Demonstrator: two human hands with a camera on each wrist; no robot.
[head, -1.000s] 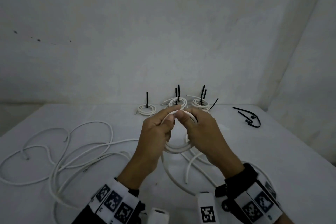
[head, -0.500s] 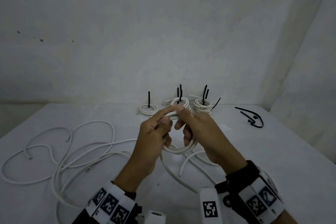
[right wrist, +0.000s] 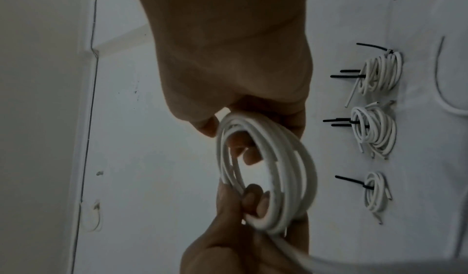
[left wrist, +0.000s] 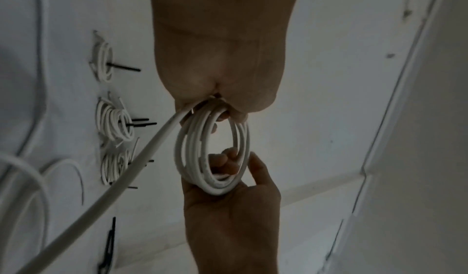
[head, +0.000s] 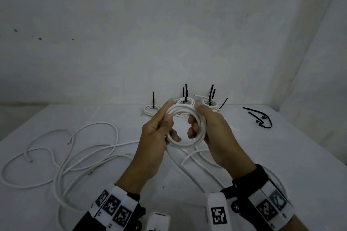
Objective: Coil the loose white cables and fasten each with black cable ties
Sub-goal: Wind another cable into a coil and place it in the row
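Note:
A white cable coil (head: 183, 144) of several turns is held above the table between both hands. My left hand (head: 159, 127) grips its left side between thumb and fingers. My right hand (head: 213, 129) grips the right side, fingers curled through the ring. In the left wrist view the coil (left wrist: 192, 158) hangs from the left hand (left wrist: 222, 62) and its loose tail (left wrist: 126, 175) runs down to the left. In the right wrist view the right hand's fingers (right wrist: 249, 154) pass through the coil (right wrist: 286, 154).
Three tied coils (head: 150, 111) (head: 185, 101) (head: 208, 103) with upright black tie ends stand at the back of the white table (head: 281, 155). Loose black cable ties (head: 261, 118) lie at the back right. Loose white cables (head: 75, 157) sprawl across the left.
The hands have moved apart from pinching the coil's top together. They now hold its left and right sides, and the ring has turned to face me more.

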